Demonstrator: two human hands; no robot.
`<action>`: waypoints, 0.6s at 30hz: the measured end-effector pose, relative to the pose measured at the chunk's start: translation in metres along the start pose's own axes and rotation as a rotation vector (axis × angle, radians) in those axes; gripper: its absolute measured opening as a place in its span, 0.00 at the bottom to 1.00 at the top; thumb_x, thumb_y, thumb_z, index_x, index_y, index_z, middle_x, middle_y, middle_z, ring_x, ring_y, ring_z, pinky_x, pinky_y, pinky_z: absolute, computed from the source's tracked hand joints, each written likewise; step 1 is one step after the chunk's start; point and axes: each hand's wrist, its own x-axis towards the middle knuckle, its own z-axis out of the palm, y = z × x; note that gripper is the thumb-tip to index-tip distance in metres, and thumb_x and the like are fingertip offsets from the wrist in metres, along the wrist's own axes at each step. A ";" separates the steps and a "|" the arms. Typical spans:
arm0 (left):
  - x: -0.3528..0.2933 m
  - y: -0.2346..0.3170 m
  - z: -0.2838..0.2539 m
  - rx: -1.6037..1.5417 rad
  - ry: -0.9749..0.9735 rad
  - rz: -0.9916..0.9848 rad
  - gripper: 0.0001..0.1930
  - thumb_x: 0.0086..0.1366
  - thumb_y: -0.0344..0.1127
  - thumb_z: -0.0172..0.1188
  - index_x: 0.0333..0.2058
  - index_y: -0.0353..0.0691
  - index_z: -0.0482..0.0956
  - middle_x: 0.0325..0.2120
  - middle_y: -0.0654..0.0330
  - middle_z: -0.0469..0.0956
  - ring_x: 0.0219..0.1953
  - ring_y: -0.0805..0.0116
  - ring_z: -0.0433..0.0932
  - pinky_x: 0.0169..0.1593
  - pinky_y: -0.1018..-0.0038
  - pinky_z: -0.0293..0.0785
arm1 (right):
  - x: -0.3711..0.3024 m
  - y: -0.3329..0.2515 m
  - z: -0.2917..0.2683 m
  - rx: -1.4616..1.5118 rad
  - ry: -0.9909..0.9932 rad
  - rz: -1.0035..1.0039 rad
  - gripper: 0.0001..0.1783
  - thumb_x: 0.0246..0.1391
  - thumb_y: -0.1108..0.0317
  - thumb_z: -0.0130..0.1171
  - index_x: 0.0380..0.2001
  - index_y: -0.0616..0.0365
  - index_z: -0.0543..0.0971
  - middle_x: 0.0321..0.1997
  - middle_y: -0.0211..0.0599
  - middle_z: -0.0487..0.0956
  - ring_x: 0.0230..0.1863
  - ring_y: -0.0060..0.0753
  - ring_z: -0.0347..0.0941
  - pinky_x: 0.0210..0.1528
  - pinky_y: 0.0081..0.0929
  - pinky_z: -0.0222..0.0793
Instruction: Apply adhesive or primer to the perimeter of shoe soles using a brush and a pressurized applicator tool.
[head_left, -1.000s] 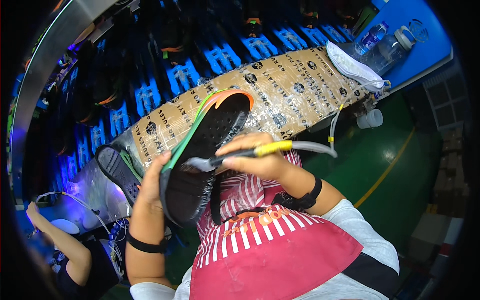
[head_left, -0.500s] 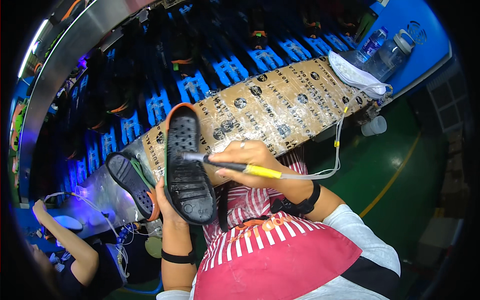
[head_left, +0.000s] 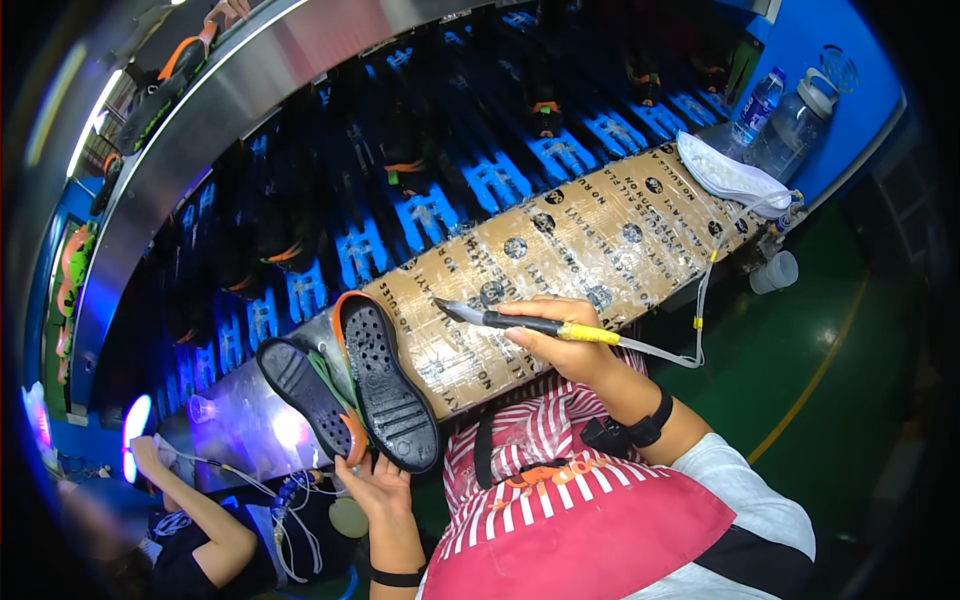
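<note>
My right hand (head_left: 562, 335) grips a tube-fed brush (head_left: 530, 322) with a black and yellow handle; its dark bristles are over the cardboard. A black shoe sole (head_left: 395, 385) with an orange rim at its far end lies on the bench's left part, its wet-looking inner side up. Beside it on the left is a second black shoe sole (head_left: 305, 390), edged in green and orange. Below their near ends my left hand (head_left: 378, 485) is open, palm up with fingers spread, its fingertips close to the soles.
Printed cardboard (head_left: 560, 255) under clear film covers the bench. Blue holders (head_left: 495, 180) line the conveyor behind it. A white sole (head_left: 730, 175), bottles (head_left: 790, 125) and a plastic cup (head_left: 774, 272) are at the right. A clear tube (head_left: 700, 300) hangs from the brush. Another person's arm (head_left: 200, 505) is at the left.
The orange-rimmed sole has gone from my left hand down onto the bench beside the other sole, and that hand has opened. The brush has moved off the sole to the right.
</note>
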 end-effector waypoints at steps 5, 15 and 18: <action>0.017 0.022 -0.016 -0.050 0.009 0.148 0.20 0.52 0.37 0.48 0.42 0.29 0.64 0.41 0.49 0.68 0.42 0.58 0.70 0.47 0.69 0.69 | 0.002 -0.003 -0.003 0.009 -0.013 0.119 0.13 0.43 0.70 0.61 0.35 0.63 0.79 0.27 0.41 0.78 0.28 0.26 0.74 0.31 0.20 0.67; -0.071 0.040 0.033 0.183 -0.322 0.510 0.27 0.48 0.31 0.52 0.50 0.33 0.61 0.40 0.51 0.71 0.32 0.62 0.74 0.28 0.79 0.69 | 0.003 0.004 -0.019 0.167 0.113 0.192 0.14 0.46 0.71 0.60 0.38 0.64 0.78 0.28 0.34 0.78 0.26 0.16 0.70 0.28 0.14 0.65; -0.089 0.024 0.063 0.204 -0.540 0.404 0.38 0.46 0.33 0.57 0.57 0.40 0.51 0.44 0.50 0.68 0.33 0.61 0.75 0.28 0.76 0.73 | 0.005 -0.001 -0.027 0.244 0.344 0.197 0.14 0.48 0.71 0.58 0.40 0.65 0.76 0.26 0.31 0.77 0.25 0.14 0.68 0.28 0.12 0.64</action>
